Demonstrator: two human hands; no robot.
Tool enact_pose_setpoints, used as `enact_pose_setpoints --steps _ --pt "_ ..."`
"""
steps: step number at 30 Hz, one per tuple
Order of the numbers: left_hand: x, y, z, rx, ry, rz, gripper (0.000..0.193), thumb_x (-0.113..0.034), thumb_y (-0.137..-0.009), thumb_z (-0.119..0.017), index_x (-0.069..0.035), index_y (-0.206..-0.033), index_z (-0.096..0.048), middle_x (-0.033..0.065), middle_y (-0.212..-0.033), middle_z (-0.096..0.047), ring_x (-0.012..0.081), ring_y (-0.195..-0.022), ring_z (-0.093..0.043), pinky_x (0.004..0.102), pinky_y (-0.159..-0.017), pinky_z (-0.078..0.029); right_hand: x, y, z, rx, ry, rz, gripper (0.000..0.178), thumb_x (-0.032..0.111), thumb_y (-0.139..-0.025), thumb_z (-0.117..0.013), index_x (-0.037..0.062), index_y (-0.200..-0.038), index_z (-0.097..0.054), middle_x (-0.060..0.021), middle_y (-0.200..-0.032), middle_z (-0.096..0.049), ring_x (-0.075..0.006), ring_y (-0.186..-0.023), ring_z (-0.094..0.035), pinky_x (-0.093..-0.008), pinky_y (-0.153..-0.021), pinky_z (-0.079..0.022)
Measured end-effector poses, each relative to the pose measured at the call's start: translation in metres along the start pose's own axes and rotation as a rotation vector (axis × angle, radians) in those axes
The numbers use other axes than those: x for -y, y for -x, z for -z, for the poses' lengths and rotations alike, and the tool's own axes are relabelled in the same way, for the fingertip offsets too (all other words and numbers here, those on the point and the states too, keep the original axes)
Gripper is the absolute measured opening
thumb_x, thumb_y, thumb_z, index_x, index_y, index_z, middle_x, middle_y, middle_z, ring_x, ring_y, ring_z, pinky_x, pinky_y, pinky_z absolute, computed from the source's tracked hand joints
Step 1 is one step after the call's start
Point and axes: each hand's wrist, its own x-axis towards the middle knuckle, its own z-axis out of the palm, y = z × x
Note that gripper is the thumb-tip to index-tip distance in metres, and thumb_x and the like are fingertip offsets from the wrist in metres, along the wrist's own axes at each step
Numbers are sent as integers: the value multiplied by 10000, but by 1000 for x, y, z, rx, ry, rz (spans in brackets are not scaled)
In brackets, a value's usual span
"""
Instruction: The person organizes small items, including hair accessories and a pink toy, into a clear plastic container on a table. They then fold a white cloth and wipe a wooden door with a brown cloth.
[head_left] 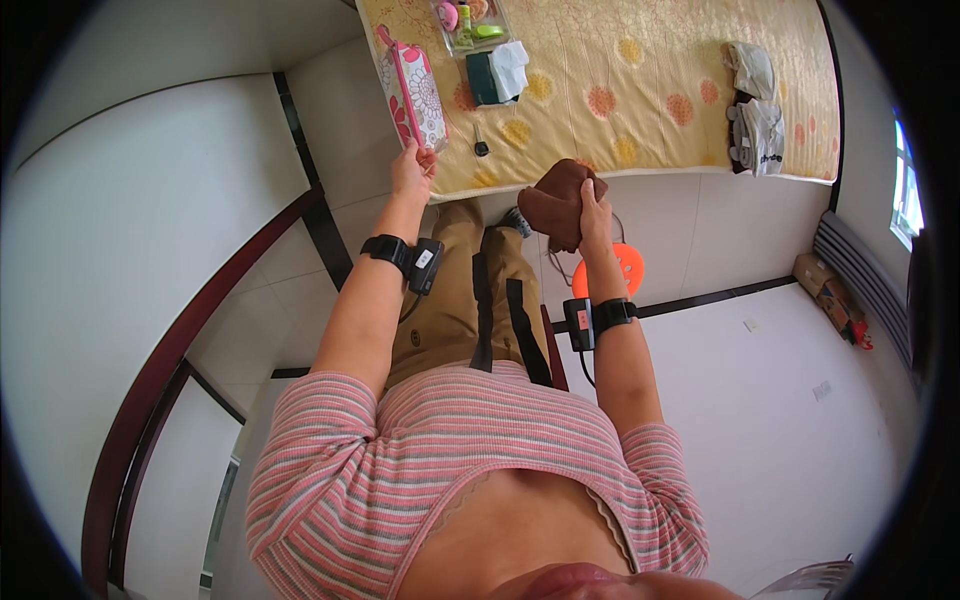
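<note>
My left hand is closed on the near end of a long zip pouch with a pink and white flower print and pink trim. The pouch lies along the left edge of a bed-like surface with a yellow flowered cover. Just off the front edge, my right hand grips a folded, soft brown cloth by its right side. Between the hands, nearer the pouch, a black key rests on the cover.
Behind the key stand a dark green tissue box and a clear tray of small colourful things. Folded clothes lie at the right end. Under the front edge, beyond my right forearm, is an orange stool. Cardboard boxes sit far right.
</note>
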Motion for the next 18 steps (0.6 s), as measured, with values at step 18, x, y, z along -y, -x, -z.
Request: enact_pose_setpoints --steps 18 --pt "-18 -12 12 -7 105 -19 387 -402 -880 -422 -121 -614 -425 64 -718 -592 179 -658 -564 329 -640 -425 18 11 -7 -22 7 38 543 412 -826 -523 -72 -1071 -491 -148 -929 -559 -203 -792 -564 -314 -633 -469"
